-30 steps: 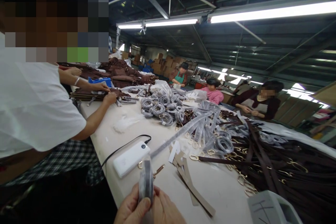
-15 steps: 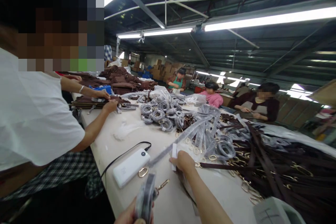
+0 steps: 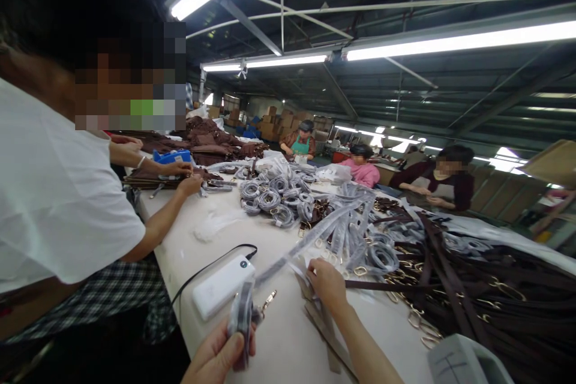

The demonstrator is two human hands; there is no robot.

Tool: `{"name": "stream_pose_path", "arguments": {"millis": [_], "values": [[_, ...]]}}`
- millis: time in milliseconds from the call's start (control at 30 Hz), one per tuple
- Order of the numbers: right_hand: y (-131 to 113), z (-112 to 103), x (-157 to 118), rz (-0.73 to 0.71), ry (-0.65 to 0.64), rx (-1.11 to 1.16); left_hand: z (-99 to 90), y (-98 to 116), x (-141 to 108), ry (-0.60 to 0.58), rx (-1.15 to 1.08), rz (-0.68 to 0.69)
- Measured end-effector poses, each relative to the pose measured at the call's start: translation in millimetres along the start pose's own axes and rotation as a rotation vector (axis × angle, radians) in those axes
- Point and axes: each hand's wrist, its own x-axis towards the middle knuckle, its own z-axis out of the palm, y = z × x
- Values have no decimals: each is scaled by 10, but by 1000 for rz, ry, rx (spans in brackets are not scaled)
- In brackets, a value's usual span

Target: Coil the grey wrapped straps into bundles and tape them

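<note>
Have the left hand (image 3: pixel 220 351) clamped on a clear-wrapped strap coil (image 3: pixel 240 318), held up above the near part of the worktop (image 3: pixel 177 216), close to its left edge, with a gold clasp (image 3: pixel 270 300) sticking out rightward. Have the right hand (image 3: pixel 327 284) out over the worktop, farther from that edge, with fingers drawn together at a white slip (image 3: pixel 294 265); cannot tell whether pinched on it. See tan strips (image 3: pixel 321 327) just beside and partly under the right forearm (image 3: pixel 362 336), and a grey box (image 3: pixel 454 366) at the near right. Find a white device (image 3: pixel 220 288) beside the left edge. Farther in, see dark brown straps (image 3: pixel 454 306) heaped toward the right edge and wrapped coils (image 3: pixel 274 192) piled mid-worktop. Note a co-worker's hands (image 3: pixel 191 186) at a brown stack (image 3: pixel 148 179) by the left edge, and a person in a green apron (image 3: pixel 300 145) beyond the far edge.
</note>
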Motion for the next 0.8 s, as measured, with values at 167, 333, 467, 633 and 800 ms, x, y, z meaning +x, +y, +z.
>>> {"name": "stream_pose_path", "arguments": {"millis": [167,333,467,633,800], "values": [[-20,-158,-319,-155,-1,310,63,19,70,6,-34,16],[-33,-428,-1012,-261,-63,510,135,158,275,35,-22,55],[-28,-555,-1485,-186,-61,775,273,213,446,-27,-28,44],[109,-590,-1743,-35,5,991,483,140,557,-157,89,27],[339,-574,-1846,146,40,1203,706,151,565,-287,220,21]]}}
